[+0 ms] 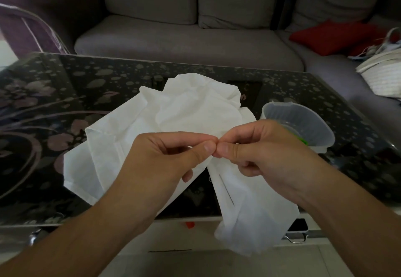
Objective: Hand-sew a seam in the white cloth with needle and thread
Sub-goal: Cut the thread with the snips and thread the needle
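from the head view, my left hand (pixel 171 157) and right hand (pixel 256 146) meet fingertip to fingertip above the near edge of the dark floral glass table (pixel 43 107). each has thumb and forefinger pressed together in a pinch, and the two pinches touch. whatever sits between them is too fine to make out; i judge it to be the needle or thread, but neither shows, so i cannot tell which hand holds what.

the crumpled white nonwoven cloth (pixel 173 112) lies on the table under and beyond my hands. its long axis runs from beyond my left hand, where it bunches up, down past my right wrist, where one end hangs off the table edge toward me. a straight fold or seam line follows that hanging strip just below my right hand.

just beyond my right hand stands a translucent plastic tub (pixel 303 122) with something green inside.

risks, as i judge them: the thread could slip out of the pinch unseen against white cloth, and the hanging end's weight could drag the cloth off the table.
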Tool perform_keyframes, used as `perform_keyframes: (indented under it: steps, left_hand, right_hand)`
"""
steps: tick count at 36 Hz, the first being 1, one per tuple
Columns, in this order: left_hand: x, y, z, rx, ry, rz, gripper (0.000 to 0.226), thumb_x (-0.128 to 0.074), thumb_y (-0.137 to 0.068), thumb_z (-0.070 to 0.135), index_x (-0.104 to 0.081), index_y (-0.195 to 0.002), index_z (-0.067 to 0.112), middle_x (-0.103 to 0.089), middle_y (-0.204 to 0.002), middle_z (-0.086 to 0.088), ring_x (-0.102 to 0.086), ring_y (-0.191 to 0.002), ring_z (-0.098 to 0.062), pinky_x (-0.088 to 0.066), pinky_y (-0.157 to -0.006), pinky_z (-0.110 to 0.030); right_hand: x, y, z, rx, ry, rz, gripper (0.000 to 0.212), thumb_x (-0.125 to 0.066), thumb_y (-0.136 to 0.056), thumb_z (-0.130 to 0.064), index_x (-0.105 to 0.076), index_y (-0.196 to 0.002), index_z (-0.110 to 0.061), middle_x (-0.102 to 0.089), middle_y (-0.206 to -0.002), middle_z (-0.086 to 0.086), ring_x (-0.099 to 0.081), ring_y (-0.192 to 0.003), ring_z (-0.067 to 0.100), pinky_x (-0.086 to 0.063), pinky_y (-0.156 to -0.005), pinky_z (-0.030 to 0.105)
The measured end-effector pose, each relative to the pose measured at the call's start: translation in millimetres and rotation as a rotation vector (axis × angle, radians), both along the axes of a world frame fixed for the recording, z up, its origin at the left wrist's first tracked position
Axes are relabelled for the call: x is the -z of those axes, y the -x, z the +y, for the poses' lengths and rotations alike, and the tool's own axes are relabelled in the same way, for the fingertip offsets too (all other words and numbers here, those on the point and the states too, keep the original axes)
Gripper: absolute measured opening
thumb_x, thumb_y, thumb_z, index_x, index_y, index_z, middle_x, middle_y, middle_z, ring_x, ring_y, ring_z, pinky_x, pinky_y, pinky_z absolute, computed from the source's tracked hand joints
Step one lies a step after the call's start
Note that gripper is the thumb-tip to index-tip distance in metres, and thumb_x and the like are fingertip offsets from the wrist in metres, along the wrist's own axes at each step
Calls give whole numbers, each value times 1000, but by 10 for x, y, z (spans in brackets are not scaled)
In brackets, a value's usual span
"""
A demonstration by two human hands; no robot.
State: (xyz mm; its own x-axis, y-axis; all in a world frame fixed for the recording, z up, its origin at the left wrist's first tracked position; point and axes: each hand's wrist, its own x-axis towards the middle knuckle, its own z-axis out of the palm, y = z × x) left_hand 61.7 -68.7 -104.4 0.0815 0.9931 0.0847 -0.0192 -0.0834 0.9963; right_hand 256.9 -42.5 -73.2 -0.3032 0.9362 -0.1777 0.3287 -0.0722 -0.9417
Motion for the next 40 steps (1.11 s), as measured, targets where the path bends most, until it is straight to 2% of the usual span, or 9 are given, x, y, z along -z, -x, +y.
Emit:
perform_keyframes:
  steps: [6, 9, 14, 19, 23, 28, 32, 36, 40]
  left_hand:
    - [22, -11, 15, 20, 9, -6, 15, -76, -86, 26, -85, -95, 33, -81, -95, 1, -62, -76, -33, -53, -67, -26]
    - [16, -14, 10, 41, 15, -17, 15, -76, -84, 28, -85, -95, 32, -81, -94, 0, -60, -73, -28, -53, -68, -27]
    - [-7, 0, 20, 73, 26, -4, 16, -76, -82, 31, -85, -95, 33, -81, -94, 0, -59, -73, -24, -53, -68, -26]
    - [-1, 13, 48, 100, 27, 13, 23, -75, -75, 37, -85, -96, 34, -82, -97, 3, -62, -80, -31, -53, -66, -26]
    - [22, 22, 58, 116, 35, 26, 17, -76, -84, 28, -86, -96, 32, -82, -97, 1, -63, -88, -43, -51, -65, -24]
    - [7, 40, 58, 147, 37, 24, 22, -75, -78, 35, -85, -97, 32, -82, -96, -1, -54, -70, -26, -50, -66, -21]
    - [8, 25, 59, 170, 33, 14, 20, -75, -79, 34, -86, -96, 31, -81, -96, -4, -52, -71, -30, -50, -65, -21]
    - [10, 30, 53, 189, 59, 16, 19, -75, -79, 35, -86, -94, 29, -81, -96, -5, -52, -75, -32, -50, -64, -19]
    - [16, 19, 49, 190, 91, -14, 17, -74, -81, 32, -85, -91, 25, -80, -89, -2, -51, -70, -24, -51, -65, -23]
  right_hand:
    - [-6, -7, -5, -7, 0, 15, 8, -77, -87, -16, -84, -83, -16, -58, -60, -1, -39, -59, 15, -34, -51, 24]
    - [-4, -7, -4, -9, -1, 18, 8, -76, -87, -14, -83, -83, -15, -59, -59, -3, -39, -57, 13, -34, -51, 24]
    - [-4, -5, -14, -16, 7, 39, 8, -77, -86, -12, -83, -82, -12, -51, -64, 10, -35, -57, 17, -31, -50, 26]
    - [0, -13, -11, -24, 26, 42, 8, -76, -85, -10, -83, -80, -10, -46, -63, 11, -34, -58, 17, -28, -52, 29]
    - [3, -23, -2, -35, 59, 53, 8, -76, -84, -8, -82, -79, -6, -45, -65, 12, -35, -60, 19, -26, -53, 31]
    - [1, -26, 6, -40, 75, 63, 8, -74, -84, -5, -80, -80, -2, -53, -58, 6, -40, -58, 15, -30, -50, 27]
    - [-4, -33, 8, -44, 95, 61, 9, -72, -85, -3, -79, -81, 2, -56, -53, -2, -42, -56, 11, -32, -50, 26]
    - [-3, -13, 0, -41, 116, 57, 9, -72, -85, -3, -79, -82, 2, -58, -54, -1, -43, -58, 13, -33, -51, 26]
    - [2, -1, -14, -37, 134, 53, 10, -72, -86, -6, -79, -80, -1, -58, -53, -2, -42, -58, 14, -34, -51, 26]
